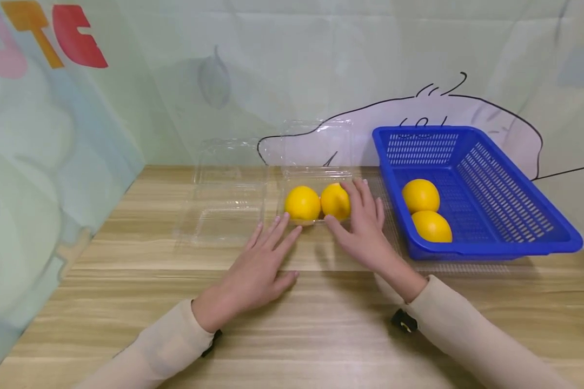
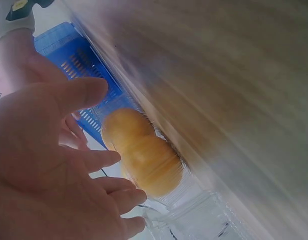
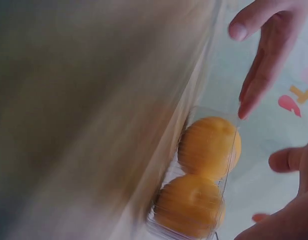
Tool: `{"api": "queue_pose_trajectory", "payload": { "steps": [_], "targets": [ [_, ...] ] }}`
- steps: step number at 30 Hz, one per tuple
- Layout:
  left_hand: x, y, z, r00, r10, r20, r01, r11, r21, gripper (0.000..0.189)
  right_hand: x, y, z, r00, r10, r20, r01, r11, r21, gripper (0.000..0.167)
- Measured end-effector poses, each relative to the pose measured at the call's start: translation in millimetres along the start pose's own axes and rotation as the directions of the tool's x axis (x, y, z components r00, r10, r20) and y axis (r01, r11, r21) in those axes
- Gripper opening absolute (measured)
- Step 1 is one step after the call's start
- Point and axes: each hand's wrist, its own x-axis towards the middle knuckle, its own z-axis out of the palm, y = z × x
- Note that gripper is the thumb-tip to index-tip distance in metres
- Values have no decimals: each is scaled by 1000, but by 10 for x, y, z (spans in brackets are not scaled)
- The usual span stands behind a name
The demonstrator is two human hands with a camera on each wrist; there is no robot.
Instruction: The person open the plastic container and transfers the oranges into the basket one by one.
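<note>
Two yellow oranges [image 1: 302, 203] [image 1: 334, 201] lie side by side in a clear plastic clamshell box [image 1: 316, 174] with its lid [image 1: 317, 141] standing up behind. My left hand [image 1: 272, 237] lies flat on the wooden table, its straight fingertips at the box's front left corner. Against the box's right side, beside the right orange, rests my right hand [image 1: 362, 216] with straight fingers. Neither hand holds anything. In the left wrist view the left hand [image 2: 68, 170] spreads before the boxed oranges [image 2: 143, 155]. The right wrist view shows the same oranges [image 3: 209, 145] through the plastic.
A second, empty clear clamshell [image 1: 226, 216] lies open to the left of the box. At the right stands a blue slotted basket [image 1: 491, 249] holding two more oranges [image 1: 420, 195] [image 1: 431, 226]. Printed curtains close off the back and left.
</note>
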Motion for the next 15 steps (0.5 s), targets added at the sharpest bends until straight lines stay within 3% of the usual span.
{"api": "queue_pose_trajectory", "payload": {
  "steps": [6, 10, 15],
  "targets": [
    [7, 21, 11, 1000, 3, 16, -3, 1000, -1, 85, 88, -27, 74, 990, -118, 76, 128, 983, -135, 71],
    [6, 27, 13, 1000, 1, 21, -1, 1000, 1, 85, 157, -42, 115, 982, -156, 108, 176, 959, -222, 68],
    [-1, 22, 9, 1000, -12, 23, 13, 1000, -10, 83, 254, -59, 154, 977, -182, 110, 205, 945, -255, 64]
  ]
}}
